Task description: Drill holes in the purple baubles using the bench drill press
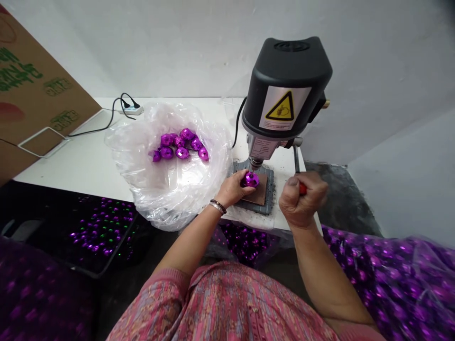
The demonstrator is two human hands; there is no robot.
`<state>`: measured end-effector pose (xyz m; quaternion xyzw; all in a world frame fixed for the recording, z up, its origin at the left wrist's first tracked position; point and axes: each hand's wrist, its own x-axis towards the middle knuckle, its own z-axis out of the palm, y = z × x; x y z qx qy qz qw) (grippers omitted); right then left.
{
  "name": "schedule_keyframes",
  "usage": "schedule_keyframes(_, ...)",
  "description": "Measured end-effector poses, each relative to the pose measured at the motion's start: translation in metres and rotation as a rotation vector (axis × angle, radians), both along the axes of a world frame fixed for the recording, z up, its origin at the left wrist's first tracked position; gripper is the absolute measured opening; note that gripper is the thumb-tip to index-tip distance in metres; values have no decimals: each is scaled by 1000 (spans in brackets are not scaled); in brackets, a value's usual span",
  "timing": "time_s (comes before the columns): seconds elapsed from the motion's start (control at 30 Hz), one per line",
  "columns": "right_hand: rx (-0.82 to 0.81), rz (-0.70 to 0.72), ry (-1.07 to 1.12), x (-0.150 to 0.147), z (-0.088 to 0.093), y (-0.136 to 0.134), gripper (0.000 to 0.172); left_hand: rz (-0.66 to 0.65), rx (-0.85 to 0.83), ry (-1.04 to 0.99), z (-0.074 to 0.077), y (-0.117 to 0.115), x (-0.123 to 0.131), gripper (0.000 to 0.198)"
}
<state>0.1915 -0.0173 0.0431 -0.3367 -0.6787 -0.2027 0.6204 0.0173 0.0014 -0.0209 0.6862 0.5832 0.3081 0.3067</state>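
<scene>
A shiny purple faceted ball [252, 179] is gripped between the thumb and fingers of my left hand [235, 188]. It sits on a brown board [261, 192] over the grey base [270, 189] of a black drill press [289, 71]. Directly above the ball is the chuck [255, 163]; I cannot tell whether the bit touches it. My right hand [304, 194] is wrapped round the red-knobbed feed lever [302, 188] at the machine's right side. To the left, a clear plastic bag [138, 161] lies spread on the table with several purple balls [182, 152] in it.
The white table [88, 168] stands against a wall. A cardboard box [46, 94] and a power strip [132, 110] with black cords are at the left. Bagged purple balls [401, 279] fill the floor at right; more lie below the table, with a dark container [103, 232] at lower left.
</scene>
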Motion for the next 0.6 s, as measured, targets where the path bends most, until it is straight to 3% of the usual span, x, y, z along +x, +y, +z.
schedule_keyframes(0.1,-3,-10,29,-1,13,1,8,-4,-25,7,3,1,1,65)
schedule_keyframes(0.23,-81,-102,130,0,58,13,18,39,-47,-4,10,-7,3,63)
schedule_keyframes(0.33,-251,-86,183,2,86,25,24,46,-47,-24,16,-30,1,56)
schedule_keyframes(0.5,-291,-85,227,4,89,29,25,-232,-105,-101,30,-71,-29,77)
schedule_keyframes(0.53,-294,-92,227,4,87,28,25,-214,-119,-147,34,-70,-40,76)
schedule_keyframes(0.6,-301,-94,231,4,85,27,26,-27,-85,-216,44,-54,-66,63)
